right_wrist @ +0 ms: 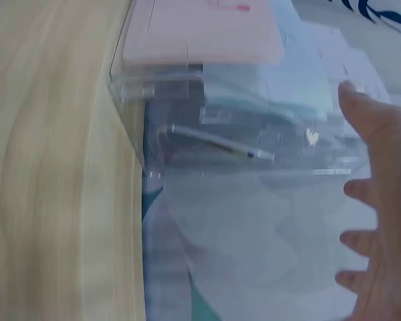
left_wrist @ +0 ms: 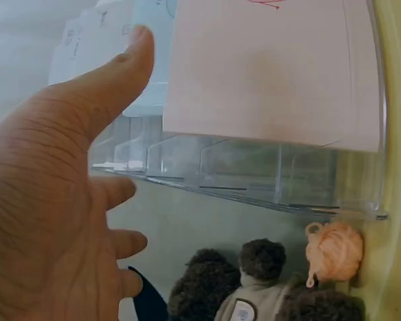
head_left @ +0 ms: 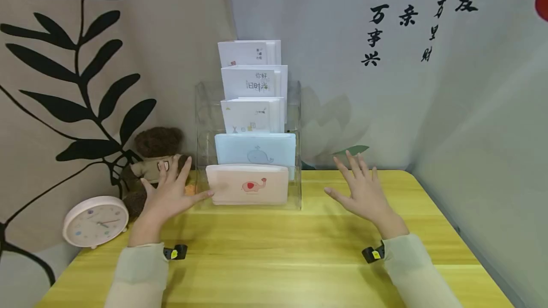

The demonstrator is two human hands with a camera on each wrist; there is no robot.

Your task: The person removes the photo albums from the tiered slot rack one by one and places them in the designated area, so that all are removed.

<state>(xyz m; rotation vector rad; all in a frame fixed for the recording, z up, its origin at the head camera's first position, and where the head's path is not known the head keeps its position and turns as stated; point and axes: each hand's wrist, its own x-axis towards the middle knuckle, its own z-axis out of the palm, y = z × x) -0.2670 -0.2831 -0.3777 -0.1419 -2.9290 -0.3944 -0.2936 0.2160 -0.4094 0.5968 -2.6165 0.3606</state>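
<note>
left hand (head_left: 166, 196): fingers (head_left: 184, 171) spread, beside clear rack (head_left: 294, 194) | right hand (head_left: 364, 191): fingers spread

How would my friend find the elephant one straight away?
On the yellow wooden table, find the clear rack. In its front slot sits the flat pink thing; its red elephant sets it apart from the blue one behind, which shows a whale.

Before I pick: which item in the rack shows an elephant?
The front, pink item; behind it, the blue item shows a whale; farther back are white items.
</note>
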